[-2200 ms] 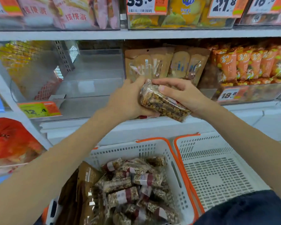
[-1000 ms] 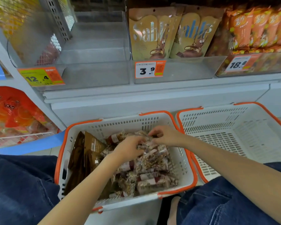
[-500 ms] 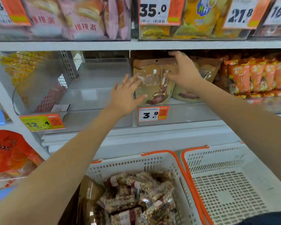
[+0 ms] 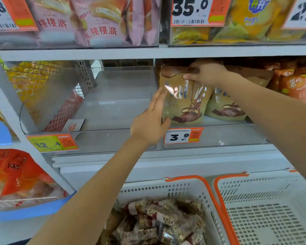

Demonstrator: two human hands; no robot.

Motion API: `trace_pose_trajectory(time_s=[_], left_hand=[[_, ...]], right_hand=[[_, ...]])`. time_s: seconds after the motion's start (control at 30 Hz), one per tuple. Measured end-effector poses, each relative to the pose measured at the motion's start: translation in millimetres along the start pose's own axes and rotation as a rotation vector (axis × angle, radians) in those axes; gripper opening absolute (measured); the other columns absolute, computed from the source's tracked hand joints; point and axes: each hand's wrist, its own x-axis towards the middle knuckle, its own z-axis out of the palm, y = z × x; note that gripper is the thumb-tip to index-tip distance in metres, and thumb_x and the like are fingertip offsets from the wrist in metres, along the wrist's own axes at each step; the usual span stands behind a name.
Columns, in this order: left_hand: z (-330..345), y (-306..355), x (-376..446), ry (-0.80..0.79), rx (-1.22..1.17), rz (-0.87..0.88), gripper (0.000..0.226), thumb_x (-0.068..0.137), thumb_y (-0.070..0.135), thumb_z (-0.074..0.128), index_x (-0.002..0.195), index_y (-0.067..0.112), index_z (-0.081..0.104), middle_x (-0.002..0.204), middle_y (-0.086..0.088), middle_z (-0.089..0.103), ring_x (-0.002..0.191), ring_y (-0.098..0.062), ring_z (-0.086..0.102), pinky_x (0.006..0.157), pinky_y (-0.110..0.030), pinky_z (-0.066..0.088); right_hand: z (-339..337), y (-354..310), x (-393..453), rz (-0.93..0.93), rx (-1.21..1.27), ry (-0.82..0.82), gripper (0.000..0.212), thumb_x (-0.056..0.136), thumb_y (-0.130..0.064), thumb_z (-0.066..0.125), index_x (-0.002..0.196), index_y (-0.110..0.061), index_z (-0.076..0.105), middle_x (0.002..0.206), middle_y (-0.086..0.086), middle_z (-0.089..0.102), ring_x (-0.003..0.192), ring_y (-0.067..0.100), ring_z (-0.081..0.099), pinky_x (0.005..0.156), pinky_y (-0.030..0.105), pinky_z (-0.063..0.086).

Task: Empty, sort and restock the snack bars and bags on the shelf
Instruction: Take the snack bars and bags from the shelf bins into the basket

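Observation:
A brown snack bag (image 4: 184,103) with a cartoon figure stands in the clear shelf bin (image 4: 219,138) above the 3.9 price tag. My right hand (image 4: 204,73) grips its top edge. My left hand (image 4: 151,119) is flat with straight fingers against the bag's left side. More brown bags (image 4: 224,106) stand behind it to the right. Below, a white basket (image 4: 166,188) with an orange rim holds several clear-wrapped nut bars (image 4: 159,223).
A second white basket (image 4: 265,209) sits at the lower right. The clear bin (image 4: 117,110) left of the bags has a 12.4 tag in front. Orange chip bags (image 4: 297,84) fill the bin at right. Pink and yellow packs line the shelf above.
Both hands left the basket of bars and rose to the shelf. The right hand took the brown bag's top; the left hand has since come in against its side.

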Motion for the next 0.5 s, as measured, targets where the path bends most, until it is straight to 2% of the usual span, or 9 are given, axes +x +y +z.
trace_pose_trajectory(time_s=[0.1,0.17,0.2,0.23,0.3,0.33,0.4,0.5], left_hand=[[-2.9,2.0,-1.7,-0.019,0.003,-0.006,0.073,0.093,0.031,0.049,0.151,0.03,0.005,0.158,0.02,-0.005,0.078,-0.013,0.051,0.06,-0.026,0.035],[-5.1,2.4,-1.3,-0.029,-0.018,-0.011,0.074,0.094,0.033,0.05,0.151,0.031,0.003,0.158,0.019,-0.007,0.094,-0.017,0.058,0.063,-0.027,0.039],[-7.1,3.0,-0.7,-0.042,-0.052,-0.008,0.075,0.094,0.034,0.051,0.151,0.031,0.002,0.158,0.019,-0.007,0.109,-0.018,0.056,0.071,-0.029,0.044],[-10.1,4.3,0.2,-0.064,-0.121,-0.005,0.076,0.095,0.034,0.051,0.152,0.031,0.001,0.158,0.017,-0.007,0.125,-0.017,0.048,0.084,-0.032,0.047],[-17.6,7.8,0.7,-0.106,-0.345,-0.024,0.073,0.096,0.03,0.052,0.152,0.026,0.005,0.16,0.01,-0.001,0.141,-0.013,0.024,0.109,-0.03,0.03],[-21.7,9.5,0.0,-0.098,-0.451,-0.045,0.073,0.096,0.027,0.053,0.152,0.023,0.007,0.16,0.007,0.005,0.143,-0.012,0.018,0.111,-0.025,0.023],[-30.8,14.0,-2.9,0.013,-0.55,-0.085,0.076,0.092,0.026,0.06,0.151,0.021,0.013,0.158,0.002,0.017,0.143,-0.012,0.019,0.11,-0.019,0.02],[-44.4,23.1,-8.7,0.191,-0.604,-0.094,0.082,0.084,0.03,0.07,0.15,0.022,0.021,0.155,0.002,0.025,0.141,-0.011,0.023,0.113,-0.024,0.022]], right_hand=[[1.3,-3.5,-13.2,0.003,0.018,0.075,0.046,0.094,-0.043,0.055,0.129,-0.014,0.055,0.128,0.011,0.057,0.122,0.031,0.047,0.104,0.046,0.035],[1.3,-5.2,-28.8,-0.002,0.01,0.152,0.036,0.094,-0.038,0.057,0.122,-0.017,0.059,0.112,0.012,0.064,0.113,0.034,0.053,0.1,0.045,0.035],[0.6,-5.3,-38.3,-0.01,0.005,0.194,0.03,0.094,-0.036,0.057,0.118,-0.018,0.061,0.105,0.012,0.066,0.108,0.035,0.055,0.095,0.044,0.036],[-1.0,-5.4,-48.5,-0.02,-0.001,0.23,0.026,0.094,-0.033,0.057,0.115,-0.018,0.061,0.1,0.012,0.067,0.104,0.037,0.056,0.09,0.044,0.037],[-4.2,-5.9,-68.9,-0.051,-0.019,0.293,0.02,0.096,-0.03,0.054,0.11,-0.017,0.06,0.092,0.012,0.067,0.096,0.038,0.058,0.081,0.042,0.038],[-6.1,-6.0,-78.2,-0.067,-0.026,0.321,0.017,0.097,-0.028,0.052,0.107,-0.016,0.059,0.087,0.012,0.067,0.091,0.038,0.059,0.08,0.041,0.038],[-12.1,-7.5,-96.4,-0.108,-0.02,0.377,0.015,0.097,-0.025,0.05,0.103,-0.014,0.057,0.084,0.011,0.066,0.086,0.037,0.059,0.081,0.044,0.039],[-22.0,-11.6,-119.9,-0.21,-0.026,0.462,0.014,0.096,-0.022,0.051,0.095,-0.01,0.057,0.082,0.01,0.065,0.082,0.038,0.059,0.073,0.044,0.041]])
